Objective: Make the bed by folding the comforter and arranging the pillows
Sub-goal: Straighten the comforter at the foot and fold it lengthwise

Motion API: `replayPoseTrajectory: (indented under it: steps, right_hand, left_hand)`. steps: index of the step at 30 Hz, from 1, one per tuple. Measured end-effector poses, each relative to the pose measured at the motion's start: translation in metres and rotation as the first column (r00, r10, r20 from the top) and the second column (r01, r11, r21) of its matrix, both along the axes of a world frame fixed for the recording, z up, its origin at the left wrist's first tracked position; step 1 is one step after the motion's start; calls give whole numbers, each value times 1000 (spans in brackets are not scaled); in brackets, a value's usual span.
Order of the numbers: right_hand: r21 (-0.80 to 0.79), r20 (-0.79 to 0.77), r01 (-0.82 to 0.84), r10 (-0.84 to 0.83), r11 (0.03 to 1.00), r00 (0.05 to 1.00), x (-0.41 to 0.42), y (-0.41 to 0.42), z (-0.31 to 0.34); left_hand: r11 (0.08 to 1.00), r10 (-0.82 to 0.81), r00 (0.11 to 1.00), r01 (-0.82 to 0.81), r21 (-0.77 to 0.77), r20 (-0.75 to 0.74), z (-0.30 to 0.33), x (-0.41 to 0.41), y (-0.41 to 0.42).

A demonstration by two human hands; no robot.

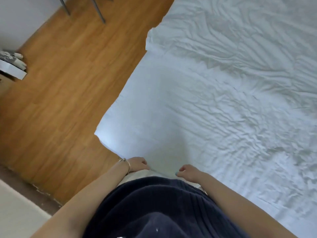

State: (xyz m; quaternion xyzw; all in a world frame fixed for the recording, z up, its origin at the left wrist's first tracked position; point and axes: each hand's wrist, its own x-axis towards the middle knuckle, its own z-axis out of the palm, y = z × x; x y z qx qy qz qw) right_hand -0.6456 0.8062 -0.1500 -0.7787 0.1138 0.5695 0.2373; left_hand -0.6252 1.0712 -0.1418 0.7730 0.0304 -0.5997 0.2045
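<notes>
Both hands, left (138,163) and right (187,171), grip the near edge of the white comforter (214,93), spread wrinkled across the bed; folding looks unfinished; no pillows in view.

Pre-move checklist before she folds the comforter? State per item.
1. Left hand grips the comforter edge: ok, fingers curled on the fabric.
2. Right hand grips the same edge: ok, fingers curled on it.
3. Hands apart along the edge: ok, a gap lies between them.
4. Comforter smooth: not ok, heavily wrinkled on the right; the near left panel is flatter.
5. Comforter off the floor: cannot tell, its left edge overhangs.
6. Pillows placed: cannot tell, none in view.
</notes>
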Motion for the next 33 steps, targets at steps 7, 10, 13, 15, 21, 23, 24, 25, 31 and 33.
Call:
replayPoseTrajectory:
  steps: [7,10,13,15,21,23,24,25,31,33]
  right_hand:
    - [-176,-59,-139,130,975,990,1,147,11]
    - [-55,-75,103,-107,993,991,1,199,30]
    - [-31,14,398,-398,917,917,9,227,42]
    - [-13,54,461,-459,887,887,18,243,43]
    - [66,-7,284,-284,957,959,67,296,25]
    - [82,12,237,-238,968,971,95,319,24]
    - [79,31,206,-209,975,978,107,333,22]
    - [71,52,173,-176,982,983,117,350,19]
    - [90,5,153,-154,984,988,145,452,2]
    - [83,-10,165,-165,983,986,171,488,0]
  left_hand:
    - [995,-100,994,100,5,35,-11,67,132]
    - [998,-56,998,56,-41,18,-14,72,164]
    - [993,11,999,-7,-120,36,-12,75,178]
    - [988,-56,998,58,-146,18,-8,80,190]
    - [999,-39,995,38,11,92,19,90,268]
    - [988,145,980,-150,23,136,29,92,297]
    - [978,203,969,-207,15,140,29,93,311]
    - [972,231,962,-234,3,144,28,95,323]
    - [955,295,941,-286,-77,163,13,135,387]
    - [972,235,951,-223,-80,200,3,164,428]
